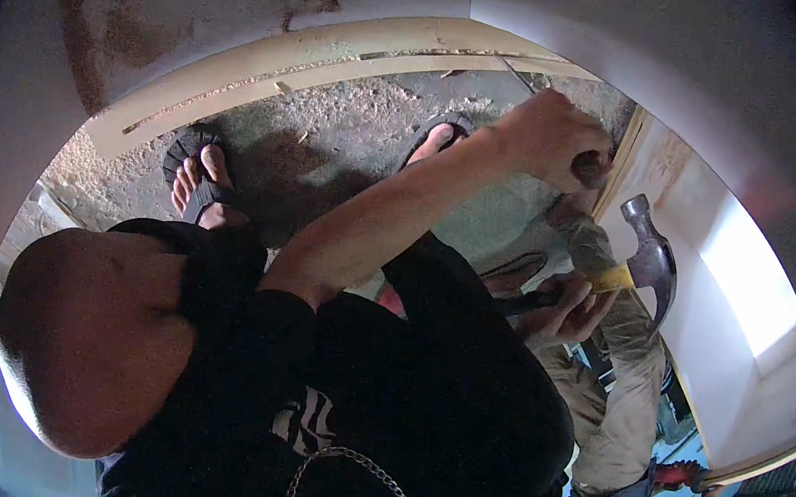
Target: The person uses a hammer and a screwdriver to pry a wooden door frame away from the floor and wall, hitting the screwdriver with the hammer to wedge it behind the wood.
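Observation:
My left hand (pixel 560 141) is closed around a chisel (pixel 519 73). Its thin metal blade slants down to a long narrow groove in the edge of a pale wooden board (pixel 269 84); the round dark end of its handle shows below my fist. Lower and to the right, my right hand (pixel 564 314) grips a claw hammer (pixel 653 260) by its black and yellow handle. The dark steel head is raised, apart from the chisel. My bent legs in black clothing partly hide the right hand and the handle.
Wood chips (pixel 376 102) litter the floor around my sandalled feet (pixel 209 171). A pale upright panel (pixel 717 238) stands at the right. Another person in khaki trousers (pixel 622 405) is close by on the right. A chain (pixel 348 453) hangs at the lower middle.

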`<action>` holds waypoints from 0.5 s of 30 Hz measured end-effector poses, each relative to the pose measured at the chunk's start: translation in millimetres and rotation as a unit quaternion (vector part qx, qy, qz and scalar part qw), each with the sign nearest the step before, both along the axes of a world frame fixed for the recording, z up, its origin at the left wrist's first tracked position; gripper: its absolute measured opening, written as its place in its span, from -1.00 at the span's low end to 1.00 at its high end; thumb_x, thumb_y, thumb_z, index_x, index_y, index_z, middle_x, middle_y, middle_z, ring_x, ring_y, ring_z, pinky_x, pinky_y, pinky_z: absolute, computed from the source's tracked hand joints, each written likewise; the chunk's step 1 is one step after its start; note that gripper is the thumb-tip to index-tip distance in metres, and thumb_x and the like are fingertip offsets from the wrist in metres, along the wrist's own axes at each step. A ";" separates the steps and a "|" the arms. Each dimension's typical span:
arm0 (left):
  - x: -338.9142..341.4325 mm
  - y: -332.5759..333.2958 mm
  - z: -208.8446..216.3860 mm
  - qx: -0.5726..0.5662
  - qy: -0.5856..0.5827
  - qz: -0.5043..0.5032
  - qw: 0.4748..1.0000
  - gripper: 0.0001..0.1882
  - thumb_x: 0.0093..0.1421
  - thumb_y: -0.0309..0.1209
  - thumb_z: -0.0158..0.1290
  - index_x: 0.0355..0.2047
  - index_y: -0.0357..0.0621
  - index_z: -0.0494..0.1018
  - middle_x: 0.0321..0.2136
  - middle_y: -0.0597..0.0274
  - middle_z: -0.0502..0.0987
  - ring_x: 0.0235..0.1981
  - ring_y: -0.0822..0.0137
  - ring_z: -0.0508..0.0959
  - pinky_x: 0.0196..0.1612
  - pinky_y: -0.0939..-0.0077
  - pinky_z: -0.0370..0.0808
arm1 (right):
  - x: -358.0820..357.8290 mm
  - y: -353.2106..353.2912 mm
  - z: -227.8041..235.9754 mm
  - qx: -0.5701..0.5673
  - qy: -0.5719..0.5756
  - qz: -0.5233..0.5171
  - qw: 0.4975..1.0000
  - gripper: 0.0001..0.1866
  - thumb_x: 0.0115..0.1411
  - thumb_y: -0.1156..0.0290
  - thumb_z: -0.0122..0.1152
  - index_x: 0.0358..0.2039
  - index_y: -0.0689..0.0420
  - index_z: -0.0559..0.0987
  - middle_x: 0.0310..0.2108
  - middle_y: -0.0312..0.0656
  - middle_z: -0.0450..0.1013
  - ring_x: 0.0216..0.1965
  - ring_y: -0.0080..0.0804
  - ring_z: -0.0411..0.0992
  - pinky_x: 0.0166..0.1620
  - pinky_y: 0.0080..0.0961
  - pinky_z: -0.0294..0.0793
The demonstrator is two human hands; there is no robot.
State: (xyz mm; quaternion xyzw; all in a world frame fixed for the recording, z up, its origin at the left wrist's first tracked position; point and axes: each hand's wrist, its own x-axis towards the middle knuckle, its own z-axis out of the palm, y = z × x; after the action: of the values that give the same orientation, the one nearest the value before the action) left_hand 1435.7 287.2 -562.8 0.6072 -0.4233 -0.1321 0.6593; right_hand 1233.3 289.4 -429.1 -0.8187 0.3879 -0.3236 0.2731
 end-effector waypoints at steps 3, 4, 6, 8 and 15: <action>8.9 -5.6 6.5 -0.005 0.049 0.018 0.999 -0.64 -0.21 -0.11 0.27 -0.47 -0.03 0.48 -0.55 0.24 0.52 -0.50 0.18 0.59 -0.43 0.27 0.51 | 0.6 -3.3 2.5 0.004 -0.008 0.001 1.000 -0.46 0.28 0.47 0.14 0.22 0.37 0.25 -0.45 -0.14 0.46 -0.58 -0.57 0.31 -0.59 -0.65 0.29; 11.9 -8.2 6.1 0.001 0.058 0.022 0.998 -0.65 -0.20 -0.11 0.28 -0.50 -0.04 0.47 -0.58 0.23 0.50 -0.52 0.17 0.58 -0.44 0.27 0.50 | 2.6 -3.0 3.8 0.007 -0.010 -0.001 1.000 -0.46 0.28 0.47 0.14 0.22 0.37 0.25 -0.44 -0.14 0.46 -0.58 -0.57 0.31 -0.60 -0.65 0.29; 14.9 -7.6 3.5 0.005 0.049 0.033 0.998 -0.65 -0.19 -0.11 0.28 -0.51 -0.05 0.47 -0.59 0.24 0.49 -0.53 0.17 0.57 -0.44 0.26 0.50 | 5.9 -3.8 5.3 0.003 -0.009 -0.019 1.000 -0.46 0.28 0.48 0.14 0.23 0.35 0.25 -0.44 -0.11 0.47 -0.59 -0.56 0.32 -0.63 -0.62 0.29; 20.5 -2.7 7.5 0.028 0.061 0.006 0.998 -0.64 -0.19 -0.08 0.27 -0.51 -0.05 0.48 -0.57 0.22 0.52 -0.49 0.15 0.59 -0.39 0.25 0.51 | 1.7 -6.9 4.9 0.003 -0.014 -0.010 1.000 -0.45 0.29 0.47 0.13 0.24 0.33 0.24 -0.45 -0.09 0.47 -0.61 -0.55 0.32 -0.64 -0.62 0.29; 30.0 -7.7 6.1 0.072 0.048 0.025 0.996 -0.60 -0.25 -0.04 0.26 -0.45 0.00 0.54 -0.48 0.13 0.57 -0.35 0.07 0.61 -0.25 0.17 0.55 | 2.4 -12.9 8.4 -0.025 0.006 0.012 1.000 -0.40 0.31 0.42 0.11 0.28 0.31 0.16 -0.52 -0.10 0.45 -0.66 -0.54 0.29 -0.63 -0.62 0.28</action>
State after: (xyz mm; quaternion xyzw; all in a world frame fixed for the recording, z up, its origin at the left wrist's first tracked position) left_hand 1465.7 279.4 -556.7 0.6563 -0.3653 -0.1748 0.6366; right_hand 1235.7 276.5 -420.6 -0.8316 0.3718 -0.3251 0.2539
